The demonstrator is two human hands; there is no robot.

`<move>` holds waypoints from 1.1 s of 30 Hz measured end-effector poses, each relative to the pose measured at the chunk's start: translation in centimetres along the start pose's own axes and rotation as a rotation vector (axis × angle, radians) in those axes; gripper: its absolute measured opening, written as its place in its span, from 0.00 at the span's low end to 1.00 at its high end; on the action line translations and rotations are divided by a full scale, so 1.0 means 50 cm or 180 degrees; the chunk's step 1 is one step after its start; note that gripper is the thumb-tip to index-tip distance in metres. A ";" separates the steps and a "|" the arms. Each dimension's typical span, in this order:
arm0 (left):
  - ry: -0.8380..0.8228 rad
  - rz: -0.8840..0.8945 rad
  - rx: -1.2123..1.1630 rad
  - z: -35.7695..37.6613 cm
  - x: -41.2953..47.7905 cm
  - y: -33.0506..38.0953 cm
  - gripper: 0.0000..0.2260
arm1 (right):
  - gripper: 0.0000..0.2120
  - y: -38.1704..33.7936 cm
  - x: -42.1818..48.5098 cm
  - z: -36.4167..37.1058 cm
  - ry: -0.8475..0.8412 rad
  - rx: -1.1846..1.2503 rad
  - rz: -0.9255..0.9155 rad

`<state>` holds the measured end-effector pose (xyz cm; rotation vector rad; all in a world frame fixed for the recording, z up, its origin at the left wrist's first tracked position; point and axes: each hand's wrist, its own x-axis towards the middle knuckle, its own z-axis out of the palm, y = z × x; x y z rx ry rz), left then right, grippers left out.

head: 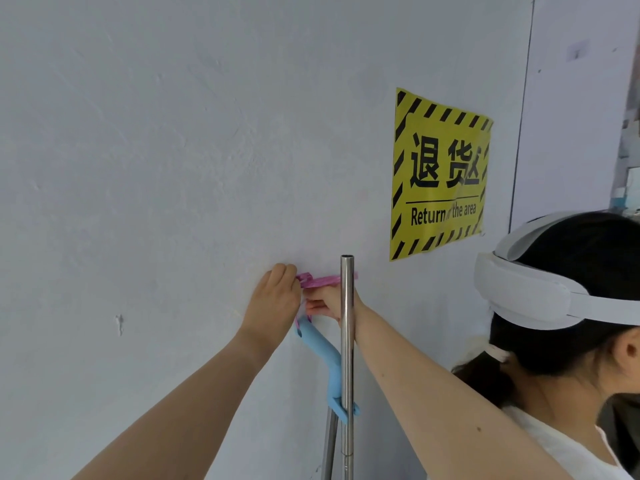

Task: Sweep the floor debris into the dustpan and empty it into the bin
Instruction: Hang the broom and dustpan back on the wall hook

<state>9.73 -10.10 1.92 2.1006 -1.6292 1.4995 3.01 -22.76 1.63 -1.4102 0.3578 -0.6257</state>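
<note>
Both your hands work the pink cord [323, 280] at the wall: left hand [275, 299] pinching it, right hand [325, 304] curled beside the blue handle [320, 355]. Fumble it and the clipped steel pole [347, 341] could drop.

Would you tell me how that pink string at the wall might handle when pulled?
The pink string looks thin and crinkled, so probably floppy and light. It bends sharply where both hands pinch it, so it likely tangles easily.
</note>
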 end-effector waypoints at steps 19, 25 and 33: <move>0.0181 -0.0191 -0.0044 -0.010 -0.001 0.012 0.13 | 0.09 0.002 0.013 -0.012 -0.0179 -0.0752 -0.0627; -0.0233 -0.0353 -0.0375 -0.022 -0.039 0.006 0.09 | 0.07 -0.017 -0.025 -0.010 -0.0162 -0.0462 -0.0155; -0.0377 -0.2212 -0.3488 -0.076 -0.110 0.041 0.15 | 0.15 -0.013 -0.143 -0.074 0.1213 0.0255 -0.0395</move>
